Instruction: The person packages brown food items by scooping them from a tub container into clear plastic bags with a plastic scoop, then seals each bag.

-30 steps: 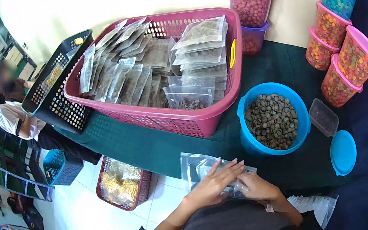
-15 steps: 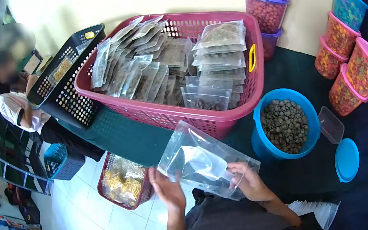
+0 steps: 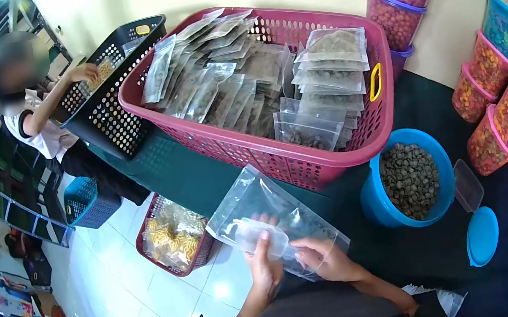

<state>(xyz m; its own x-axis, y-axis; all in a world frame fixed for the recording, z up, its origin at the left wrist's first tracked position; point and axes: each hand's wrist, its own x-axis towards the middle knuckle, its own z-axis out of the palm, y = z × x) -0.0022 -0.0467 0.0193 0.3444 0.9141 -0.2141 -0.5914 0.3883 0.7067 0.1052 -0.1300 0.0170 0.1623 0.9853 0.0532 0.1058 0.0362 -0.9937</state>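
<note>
A clear plastic bag [image 3: 278, 201] is held slanted in front of my body by both hands. My left hand [image 3: 264, 265] is closed on its lower left side, thumb in front and fingers showing through from behind. A pale translucent piece with rounded corners [image 3: 254, 232] lies against the bag by my left thumb. My right hand [image 3: 326, 258] pinches the bag's lower edge near the other end of this piece, thumb and index finger close together. To the right stands a blue bucket [image 3: 373, 195] filled with small dark grey-green disc-shaped pieces [image 3: 410, 179].
A maroon basket [image 3: 246, 153] of filled bags stands ahead, a black basket [image 3: 120, 120] beyond it. A person [image 3: 44, 126] reaches into the black one. Stacked tubs [image 3: 498, 91], a blue lid [image 3: 483, 236] and a clear container [image 3: 468, 186] are right. A basket of bags [image 3: 173, 239] sits lower left.
My left hand has gone from spread beside the bag to gripping it. The pale piece has shifted left and down. The person at the left has stretched an arm into the black basket.
</note>
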